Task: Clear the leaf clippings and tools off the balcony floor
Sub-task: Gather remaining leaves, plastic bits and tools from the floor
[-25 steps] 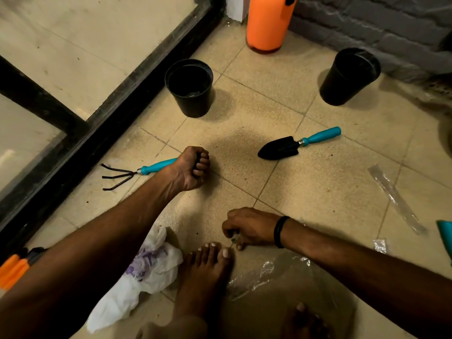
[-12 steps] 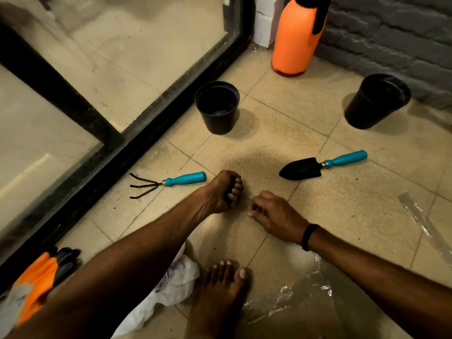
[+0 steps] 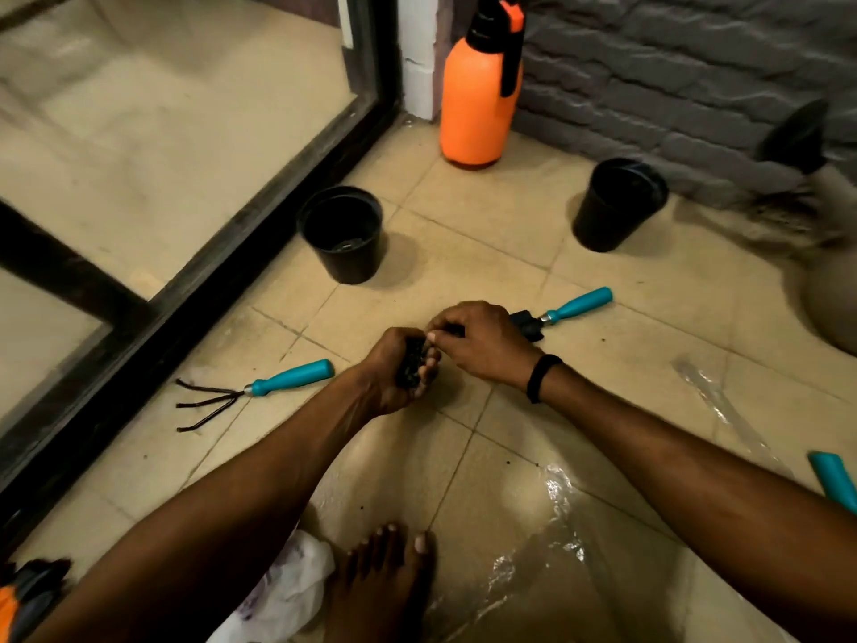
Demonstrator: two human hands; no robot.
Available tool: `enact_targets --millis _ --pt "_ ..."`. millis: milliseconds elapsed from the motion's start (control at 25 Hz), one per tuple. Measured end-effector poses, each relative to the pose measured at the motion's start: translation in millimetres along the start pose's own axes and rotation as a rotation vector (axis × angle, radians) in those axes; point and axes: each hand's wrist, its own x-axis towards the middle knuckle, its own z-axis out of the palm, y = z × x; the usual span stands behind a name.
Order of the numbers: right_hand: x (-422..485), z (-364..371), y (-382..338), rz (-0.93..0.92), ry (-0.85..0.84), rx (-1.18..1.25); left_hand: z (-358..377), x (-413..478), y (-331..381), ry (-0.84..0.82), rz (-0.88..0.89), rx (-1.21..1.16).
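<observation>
My left hand (image 3: 394,373) is cupped around a dark clump of leaf clippings (image 3: 414,364) in the middle of the tiled floor. My right hand (image 3: 482,345), with a black band on the wrist, has its pinched fingertips touching that clump. Just behind the right hand lies a black trowel with a teal handle (image 3: 575,306), its blade partly hidden. A three-pronged hand rake with a teal handle (image 3: 259,388) lies on the floor left of my left hand. Another teal handle (image 3: 834,480) shows at the right edge.
Two black pots (image 3: 343,234) (image 3: 617,204) stand behind the hands, and an orange sprayer (image 3: 477,85) in the corner by the grey brick wall. A black door frame (image 3: 153,313) runs along the left. Clear plastic (image 3: 556,573), white cloth (image 3: 287,591), my bare foot (image 3: 380,582) and orange gloves (image 3: 18,601) lie near.
My right hand has come forward from the floor near my foot and now meets the left hand. The left hand has turned palm up with the clippings showing.
</observation>
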Motion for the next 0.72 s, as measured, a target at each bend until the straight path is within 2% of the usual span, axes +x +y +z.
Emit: enact_targets --millis 160,400,560,720 --pt "-2 -50 26 0.132 0.186 0.044 28 24 3 -0.091 -0.052 -0.018" --pt "-55 -135 94 0.414 0.402 0.222 144 48 -15 -0.330 -0.229 0.093" --pt "-119 -165 123 0.590 0.604 0.322 227 53 -48 -0.423 -0.255 0.307" --pt "-195 -151 148 0.837 0.936 0.237 293 45 -89 -0.598 -0.382 0.533"
